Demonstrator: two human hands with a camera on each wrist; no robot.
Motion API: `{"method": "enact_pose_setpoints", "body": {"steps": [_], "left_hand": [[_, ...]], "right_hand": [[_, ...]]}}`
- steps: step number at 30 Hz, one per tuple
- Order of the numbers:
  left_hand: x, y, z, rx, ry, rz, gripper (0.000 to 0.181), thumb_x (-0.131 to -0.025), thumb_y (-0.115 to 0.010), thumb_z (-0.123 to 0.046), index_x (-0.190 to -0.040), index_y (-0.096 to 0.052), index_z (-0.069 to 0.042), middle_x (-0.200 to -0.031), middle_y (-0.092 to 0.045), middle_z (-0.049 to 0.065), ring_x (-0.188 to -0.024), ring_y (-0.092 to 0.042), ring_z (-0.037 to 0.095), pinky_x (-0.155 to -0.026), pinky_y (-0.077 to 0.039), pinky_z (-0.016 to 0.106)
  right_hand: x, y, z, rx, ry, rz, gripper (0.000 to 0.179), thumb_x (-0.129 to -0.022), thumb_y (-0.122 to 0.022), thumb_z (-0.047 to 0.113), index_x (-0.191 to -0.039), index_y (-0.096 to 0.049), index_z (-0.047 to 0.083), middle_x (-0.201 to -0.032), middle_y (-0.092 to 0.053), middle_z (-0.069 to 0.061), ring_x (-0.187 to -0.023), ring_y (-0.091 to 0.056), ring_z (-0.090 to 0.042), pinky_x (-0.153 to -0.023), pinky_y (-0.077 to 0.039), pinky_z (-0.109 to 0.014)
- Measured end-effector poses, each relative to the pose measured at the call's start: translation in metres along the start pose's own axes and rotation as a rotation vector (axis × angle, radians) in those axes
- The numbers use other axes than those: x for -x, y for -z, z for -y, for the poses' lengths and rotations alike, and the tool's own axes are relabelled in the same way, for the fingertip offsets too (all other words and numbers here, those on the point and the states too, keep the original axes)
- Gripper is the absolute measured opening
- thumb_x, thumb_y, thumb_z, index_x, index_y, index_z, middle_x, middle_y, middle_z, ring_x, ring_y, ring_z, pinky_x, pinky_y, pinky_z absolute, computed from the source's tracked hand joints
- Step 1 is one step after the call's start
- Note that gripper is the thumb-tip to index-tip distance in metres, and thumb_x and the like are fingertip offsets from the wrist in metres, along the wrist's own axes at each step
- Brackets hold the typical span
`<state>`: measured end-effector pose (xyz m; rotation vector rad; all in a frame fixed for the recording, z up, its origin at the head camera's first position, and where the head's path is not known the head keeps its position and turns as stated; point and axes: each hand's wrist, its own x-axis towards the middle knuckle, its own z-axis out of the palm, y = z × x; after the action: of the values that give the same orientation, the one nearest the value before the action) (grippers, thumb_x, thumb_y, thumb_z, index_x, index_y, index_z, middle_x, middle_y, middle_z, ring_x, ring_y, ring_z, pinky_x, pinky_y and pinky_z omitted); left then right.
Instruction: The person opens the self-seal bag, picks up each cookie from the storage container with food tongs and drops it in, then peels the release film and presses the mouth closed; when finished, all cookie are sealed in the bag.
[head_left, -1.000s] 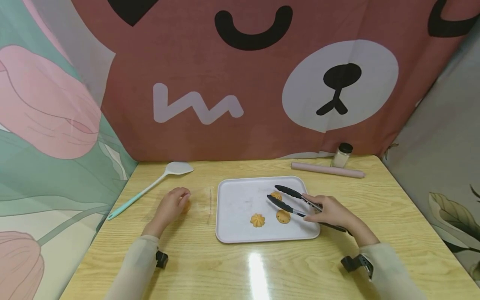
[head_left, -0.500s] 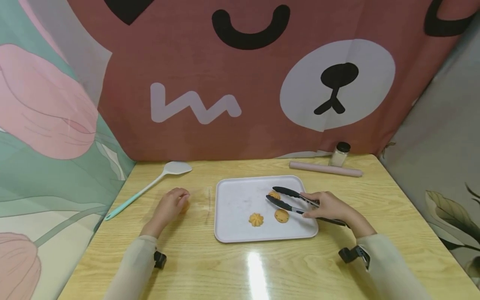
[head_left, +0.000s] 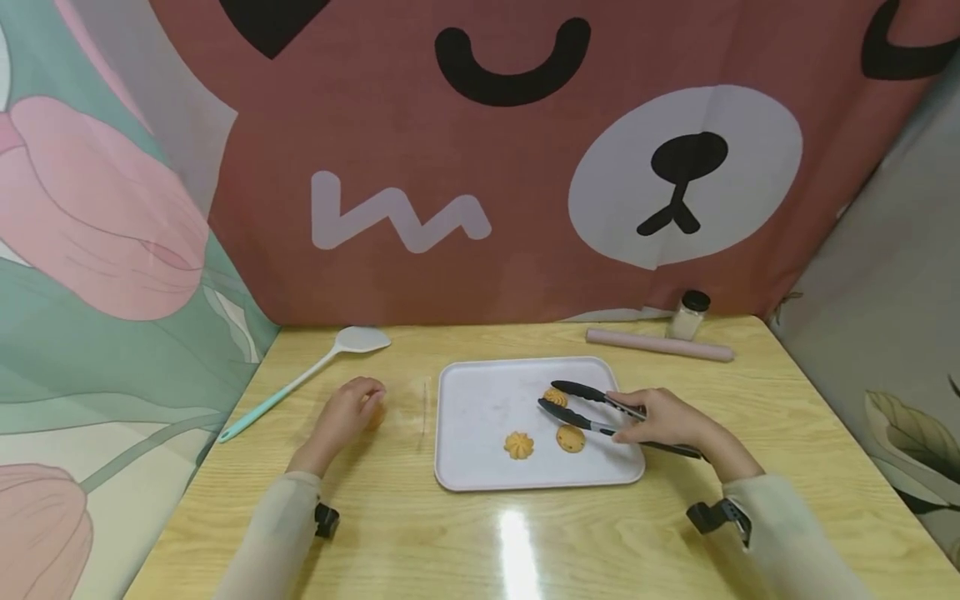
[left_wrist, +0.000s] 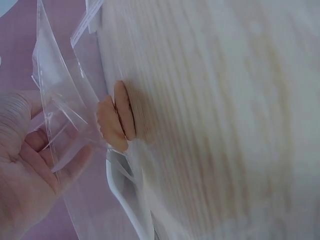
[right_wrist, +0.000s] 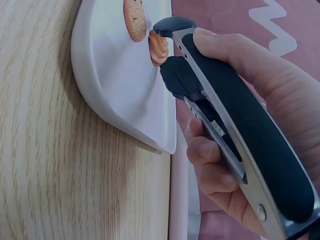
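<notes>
My right hand (head_left: 667,421) grips black-and-silver kitchen tongs (right_wrist: 250,120). The tongs' parted black tips stand on either side of a swirled cookie (head_left: 556,397) on the white tray (head_left: 472,400); whether both tips touch it I cannot tell. Nearer the tray's front lie a round cookie with dark specks (head_left: 571,439) and a star-shaped cookie (head_left: 518,445). Left of the tray, my left hand (head_left: 347,417) holds a clear plastic bag (left_wrist: 75,85) with curled fingers, partly seen through the film. Two cookies (left_wrist: 112,122) lean together low in the bag.
A spatula (head_left: 300,379) with a white head and mint handle lies at the table's left. At the back right are a pink rolling pin (head_left: 660,344) and a black-lidded glass jar (head_left: 688,317). A printed cloth (head_left: 525,283) hangs behind the table (head_left: 420,542).
The head view shifts slightly. Both hands, the tongs, the bag and the cookies stay almost where they were.
</notes>
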<state>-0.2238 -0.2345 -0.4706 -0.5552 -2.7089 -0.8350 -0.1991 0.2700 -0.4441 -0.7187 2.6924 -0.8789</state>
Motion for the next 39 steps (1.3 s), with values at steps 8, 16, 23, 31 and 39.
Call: {"method": "enact_pose_setpoints", "body": {"steps": [8, 16, 23, 31, 39], "left_hand": [[-0.0016, 0.0002, 0.0004, 0.0, -0.008, -0.001, 0.012, -0.092, -0.061, -0.008, -0.097, -0.067, 0.001, -0.094, -0.066, 0.01, -0.092, -0.063, 0.03, -0.082, -0.051, 0.047], [-0.0022, -0.002, 0.0017, 0.0, -0.022, -0.014, 0.009, -0.091, -0.062, -0.006, -0.096, -0.067, 0.0, -0.093, -0.066, 0.011, -0.091, -0.063, 0.03, -0.081, -0.051, 0.047], [0.0003, -0.0009, 0.0012, 0.004, 0.001, 0.007, 0.012, -0.092, -0.061, -0.009, -0.098, -0.066, 0.0, -0.096, -0.066, 0.01, -0.094, -0.062, 0.03, -0.084, -0.05, 0.047], [0.0026, -0.0011, 0.0005, 0.012, 0.005, 0.013, 0.011, -0.093, -0.059, -0.009, -0.098, -0.066, -0.002, -0.098, -0.065, 0.012, -0.096, -0.062, 0.03, -0.086, -0.049, 0.047], [0.0008, -0.0035, -0.0007, 0.012, 0.005, 0.004, 0.008, -0.091, -0.061, -0.006, -0.096, -0.066, -0.001, -0.096, -0.065, 0.012, -0.093, -0.062, 0.029, -0.083, -0.05, 0.047]], "right_hand": [[0.0009, -0.0001, -0.0035, 0.017, 0.006, 0.002, 0.076, -0.077, -0.077, 0.037, -0.133, -0.048, -0.005, -0.064, -0.034, 0.006, -0.051, -0.024, -0.003, -0.048, -0.028, -0.021], [0.0032, -0.0006, -0.004, 0.02, -0.003, -0.015, 0.077, -0.076, -0.078, 0.039, -0.133, -0.05, -0.003, -0.064, -0.041, 0.006, -0.052, -0.028, -0.003, -0.049, -0.03, -0.021], [0.0015, -0.0039, -0.006, 0.037, 0.009, -0.04, 0.077, -0.075, -0.078, 0.04, -0.133, -0.05, -0.003, -0.067, -0.045, 0.006, -0.055, -0.028, -0.004, -0.055, -0.034, -0.022], [0.0032, -0.0031, -0.0035, -0.013, -0.015, -0.043, 0.077, -0.077, -0.077, 0.041, -0.136, -0.048, 0.0, -0.091, -0.065, -0.011, -0.053, -0.031, -0.004, -0.053, -0.036, -0.023], [0.0025, -0.0035, -0.0007, -0.056, -0.005, -0.029, 0.076, -0.078, -0.077, 0.039, -0.137, -0.048, 0.001, -0.059, -0.033, 0.007, -0.045, -0.023, -0.001, -0.045, -0.031, -0.021]]}}
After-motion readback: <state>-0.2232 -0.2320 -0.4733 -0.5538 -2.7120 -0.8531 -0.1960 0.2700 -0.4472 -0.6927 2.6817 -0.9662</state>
